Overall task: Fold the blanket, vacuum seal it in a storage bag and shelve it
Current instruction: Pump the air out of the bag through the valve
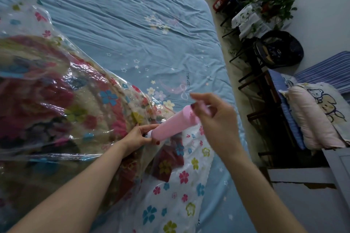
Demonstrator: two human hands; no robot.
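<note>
A clear storage bag (185,181) printed with coloured flowers lies on the bed, with the folded red and beige floral blanket (43,100) inside it. A pink hand pump (170,125) stands tilted on the bag, its white base end against the plastic. My left hand (139,135) grips the pump's lower end at the bag. My right hand (216,117) grips the pink handle at the pump's top end.
The blue bedsheet (132,30) with stars and flowers covers the bed. To the right runs a floor strip with dark chairs (251,83), a potted plant (274,2), a black bag (280,49) and pillows (314,115) on a striped seat.
</note>
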